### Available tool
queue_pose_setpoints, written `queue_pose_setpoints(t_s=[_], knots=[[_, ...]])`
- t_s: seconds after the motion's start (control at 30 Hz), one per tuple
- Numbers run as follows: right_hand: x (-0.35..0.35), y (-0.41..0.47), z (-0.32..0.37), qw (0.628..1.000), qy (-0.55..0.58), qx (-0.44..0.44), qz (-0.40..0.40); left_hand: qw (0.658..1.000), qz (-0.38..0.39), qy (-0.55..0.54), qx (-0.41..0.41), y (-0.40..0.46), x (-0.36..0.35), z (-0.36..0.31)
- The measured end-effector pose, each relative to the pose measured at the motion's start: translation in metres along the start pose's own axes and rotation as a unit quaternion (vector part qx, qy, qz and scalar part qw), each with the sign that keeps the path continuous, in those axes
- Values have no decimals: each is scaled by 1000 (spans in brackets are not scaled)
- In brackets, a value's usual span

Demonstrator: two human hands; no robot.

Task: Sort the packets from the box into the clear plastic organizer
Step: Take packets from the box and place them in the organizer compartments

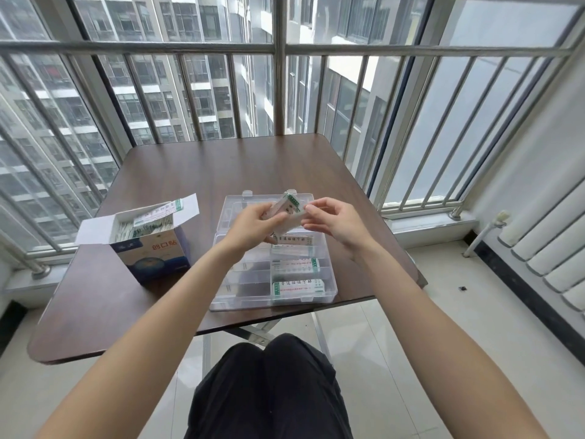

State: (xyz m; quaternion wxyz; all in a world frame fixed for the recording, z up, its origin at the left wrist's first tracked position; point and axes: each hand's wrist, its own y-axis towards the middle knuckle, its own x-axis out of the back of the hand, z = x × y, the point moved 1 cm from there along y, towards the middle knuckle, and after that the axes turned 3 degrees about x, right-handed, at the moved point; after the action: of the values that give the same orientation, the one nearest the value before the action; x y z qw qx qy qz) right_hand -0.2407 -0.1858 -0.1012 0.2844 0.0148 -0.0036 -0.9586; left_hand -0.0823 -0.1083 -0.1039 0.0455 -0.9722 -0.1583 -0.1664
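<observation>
A small stack of packets point(285, 210) sat gripped in the left hand point(253, 223), held above the far end of the clear plastic organizer point(221, 299). The right hand point(332, 221) hovered just beside it, fingers loosely curled, fingertips at the stack's right edge; whether they pinched it I could not tell. Three compartments on the organizer's right side each held packets point(296, 266). One open box point(148, 245) stood to the left on the brown desk point(95, 299), more packets inside.
</observation>
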Motion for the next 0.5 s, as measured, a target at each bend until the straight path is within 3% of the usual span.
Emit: queue_pose_setpoints(t_s=[0.1,0.27,0.37,0.5], knots=[[9,-1,-4,999,-32,5,-10,999,-25,-31,22,1,9,5],[10,-5,-6,967,-240,77,39,998,-54,4,21,4,16,8],[0,-1,-6,928,-351,121,38,998,-50,11,20,4,16,9],[-10,4,-8,841,-510,171,50,999,-45,20,17,1,15,9]])
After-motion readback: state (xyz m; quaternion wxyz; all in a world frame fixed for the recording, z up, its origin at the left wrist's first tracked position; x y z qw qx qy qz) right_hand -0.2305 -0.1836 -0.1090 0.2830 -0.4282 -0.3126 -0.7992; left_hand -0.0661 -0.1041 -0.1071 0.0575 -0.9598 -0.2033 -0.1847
